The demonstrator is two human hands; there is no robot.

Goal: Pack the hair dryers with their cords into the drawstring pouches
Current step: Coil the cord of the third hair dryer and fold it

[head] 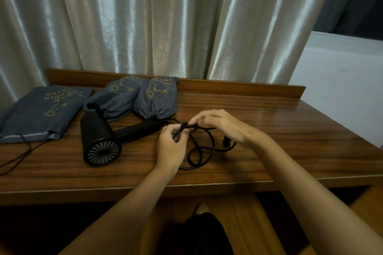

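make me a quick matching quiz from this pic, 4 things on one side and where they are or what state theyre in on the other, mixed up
Things:
1. flat pouch
2. hair dryer
3. cord
4. plug

States:
A. lies on its side, rear grille toward the camera
B. pinched by both hands, looped on the desk
C. empty-looking, far left of the desk
D. on the desk under the right wrist

Pairs: 1-C, 2-A, 3-B, 4-D
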